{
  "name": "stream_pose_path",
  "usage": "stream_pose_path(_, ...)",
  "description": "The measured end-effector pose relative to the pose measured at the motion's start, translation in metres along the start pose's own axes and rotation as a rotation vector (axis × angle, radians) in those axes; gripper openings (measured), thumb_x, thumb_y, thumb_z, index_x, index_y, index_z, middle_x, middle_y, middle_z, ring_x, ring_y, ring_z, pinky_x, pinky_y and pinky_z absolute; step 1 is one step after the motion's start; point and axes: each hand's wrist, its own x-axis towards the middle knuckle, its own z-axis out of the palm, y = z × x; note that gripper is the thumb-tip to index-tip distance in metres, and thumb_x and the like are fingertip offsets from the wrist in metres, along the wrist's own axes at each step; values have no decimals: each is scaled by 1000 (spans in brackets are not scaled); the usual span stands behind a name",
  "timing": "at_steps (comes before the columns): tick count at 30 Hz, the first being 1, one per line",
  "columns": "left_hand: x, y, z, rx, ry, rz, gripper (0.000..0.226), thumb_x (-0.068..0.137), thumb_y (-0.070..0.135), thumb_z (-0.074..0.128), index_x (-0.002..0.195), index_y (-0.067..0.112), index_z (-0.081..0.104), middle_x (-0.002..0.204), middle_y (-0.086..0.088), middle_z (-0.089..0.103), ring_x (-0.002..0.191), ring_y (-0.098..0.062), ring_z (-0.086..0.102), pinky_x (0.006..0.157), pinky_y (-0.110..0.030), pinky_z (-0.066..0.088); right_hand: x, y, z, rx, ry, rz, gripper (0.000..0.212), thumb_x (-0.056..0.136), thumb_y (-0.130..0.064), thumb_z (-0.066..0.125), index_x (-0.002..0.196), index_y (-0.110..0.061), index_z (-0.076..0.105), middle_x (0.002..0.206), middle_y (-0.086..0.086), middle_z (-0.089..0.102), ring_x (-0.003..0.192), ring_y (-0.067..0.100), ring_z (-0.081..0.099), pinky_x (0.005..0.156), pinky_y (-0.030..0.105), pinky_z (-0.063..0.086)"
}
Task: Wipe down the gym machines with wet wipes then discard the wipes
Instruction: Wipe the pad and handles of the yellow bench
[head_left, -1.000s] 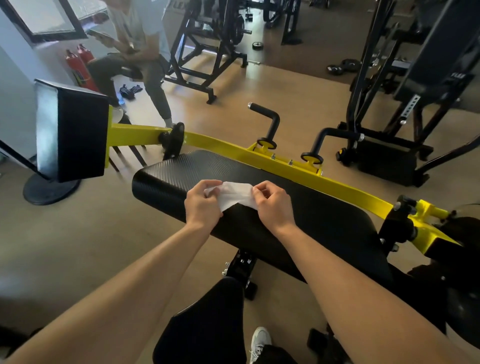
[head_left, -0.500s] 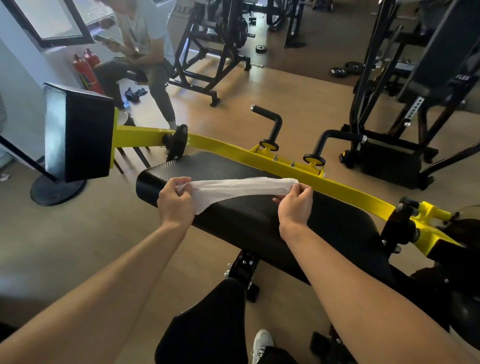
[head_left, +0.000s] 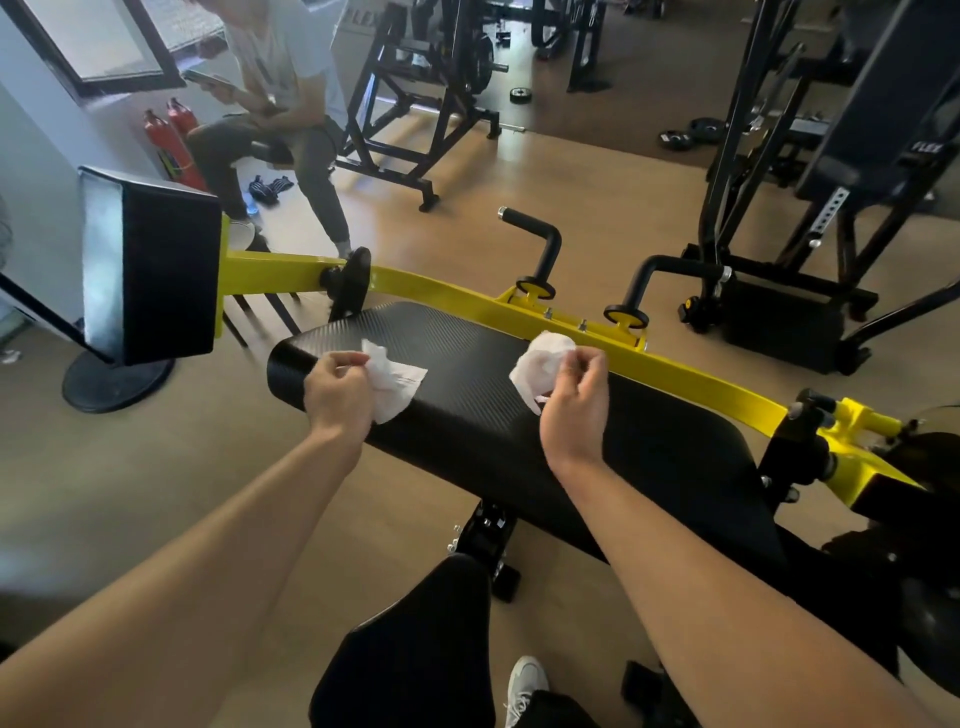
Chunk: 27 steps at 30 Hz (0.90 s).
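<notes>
A long black textured pad (head_left: 467, 395) lies across the yellow-framed machine (head_left: 691, 379) in front of me. My left hand (head_left: 337, 395) grips a crumpled white wipe (head_left: 392, 382) over the pad's left end. My right hand (head_left: 574, 400) pinches a second bunched white wipe (head_left: 537, 366) above the pad's middle, near the yellow bar. The two wipes are apart, with bare pad between them. Whether either wipe touches the pad I cannot tell.
Two black handles (head_left: 535, 234) rise from the yellow bar. A square black pad (head_left: 156, 270) stands at left. A seated person (head_left: 280, 119) is behind it beside red extinguishers (head_left: 171, 130). Black racks (head_left: 810, 171) stand right and behind. My black-clad leg (head_left: 415, 644) and white shoe (head_left: 524, 680) are below.
The single white sheet stretched between both hands has come apart; each hand now holds its own bunched piece, and the hands have moved farther apart.
</notes>
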Motion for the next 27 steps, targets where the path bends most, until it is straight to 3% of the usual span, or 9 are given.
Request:
stream_pose_path(3, -8, 5, 12, 113, -154, 156, 10, 98, 15, 60, 104, 19, 68, 104, -3, 64, 94, -14, 62, 65, -14, 47, -12, 5, 6, -310, -517, -229, 12, 105, -32, 49, 104, -24, 58, 93, -11, 67, 84, 8, 65, 72, 34, 57)
stream_pose_path(6, -10, 3, 20, 225, -188, 261, 13, 94, 19, 69, 107, 18, 68, 97, 4, 66, 89, -9, 63, 63, -8, 46, -22, 7, 12, -579, -789, -297, 37, 93, -64, 52, 105, -32, 65, 122, -11, 67, 104, 11, 63, 87, 42, 56)
stream_pose_path(8, -10, 2, 22, 240, -184, 270, 16, 94, 18, 69, 110, 19, 67, 96, 6, 66, 90, -9, 64, 66, -10, 46, -24, 6, 10, -539, -769, -306, 48, 90, -72, 50, 98, -29, 70, 124, -11, 68, 106, 9, 62, 89, 42, 55)
stream_pose_path(12, -7, 4, 23, 341, -171, 310, 22, 99, 13, 58, 120, 17, 64, 103, 3, 63, 92, -11, 59, 70, -12, 44, -23, 7, 6, -498, -628, -297, 26, 91, -47, 71, 105, -26, 69, 104, -8, 66, 95, 10, 63, 84, 40, 58)
stream_pose_path(14, -3, 4, 24, 462, -198, 373, 25, 100, 12, 50, 119, 16, 66, 112, 0, 61, 100, -13, 56, 71, -9, 38, -22, 4, 6, -592, -585, -283, 40, 83, -48, 79, 113, -25, 67, 111, -8, 64, 105, 12, 57, 91, 38, 54)
stream_pose_path(18, -2, -2, 27, 685, -336, 584, 31, 103, 11, 45, 90, 13, 73, 104, -2, 55, 96, -17, 51, 67, -21, 35, -20, -2, 8, -748, -652, -283, 53, 81, -61, 75, 120, -27, 66, 122, -7, 64, 117, 15, 52, 99, 38, 46)
stream_pose_path(21, -6, -4, 28, 692, -412, 667, 33, 102, 8, 42, 74, 17, 57, 90, -5, 56, 88, -22, 51, 70, -27, 34, -21, 0, 7, -652, -666, -250, 46, 81, -53, 79, 116, -25, 68, 118, -5, 64, 115, 14, 51, 96, 38, 47)
stream_pose_path(24, -11, -3, 28, 490, -421, 500, 38, 101, 9, 41, 66, 19, 49, 73, -1, 54, 72, -18, 51, 61, -27, 33, -20, 2, 5, -535, -624, -196, 30, 86, -44, 78, 103, -21, 72, 101, -7, 64, 98, 12, 59, 82, 36, 56)
stream_pose_path(27, -20, 7, 28, 317, -422, 376, 35, 100, 30, 46, 72, 14, 57, 71, -1, 56, 67, -12, 50, 62, -30, 35, -20, -7, 2, -301, -525, -89, 23, 87, -44, 77, 93, -22, 72, 83, -10, 68, 78, 10, 64, 67, 27, 56)
